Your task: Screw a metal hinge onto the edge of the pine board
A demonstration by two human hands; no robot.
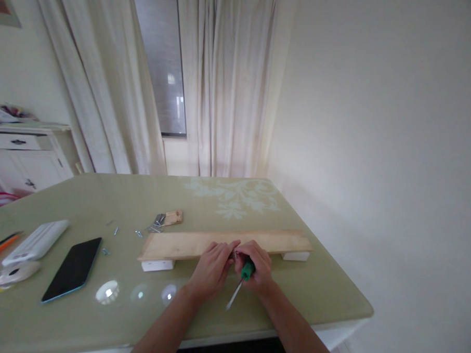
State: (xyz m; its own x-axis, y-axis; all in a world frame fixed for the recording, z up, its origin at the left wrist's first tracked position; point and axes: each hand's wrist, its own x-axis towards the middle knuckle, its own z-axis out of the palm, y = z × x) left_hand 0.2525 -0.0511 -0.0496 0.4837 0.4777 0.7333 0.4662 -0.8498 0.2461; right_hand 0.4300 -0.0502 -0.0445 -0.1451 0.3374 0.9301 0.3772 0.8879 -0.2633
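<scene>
- Head view is showing both hands meeting at the near long edge of a wooden plank (pixel 184 245), which is lying parallel to the near edge of the bench (pixel 311 293) and reaching toward its right edge.
- The plank is resting on two white blocks, one (pixel 157 265) under its left end and one (pixel 295 256) under its right end; whether they are fastened to it is not showing.
- The right hand (pixel 259 269) is gripping a screwdriver (pixel 246 271), its fingers wrapping around the green handle. The metal shaft is pointing back toward the near edge of the bench, away from the plank, so no screw appears to be getting driven at this moment.
- The left hand (pixel 212 268) is touching the right one, with its fingers bunching together at the plank's edge. What they are pinching, if anything, is too small to tell.
- Several loose screws (pixel 138 233) are lying between the plank and the far edge, beside a small wooden piece (pixel 173 217) with metal parts (pixel 158 221) against it. Judging by these, a good share of the fastening is waiting to be done.
- A dark phone (pixel 72 269) and a white power bank (pixel 36 241) are lying toward the left edge, well apart from the hands.
</scene>
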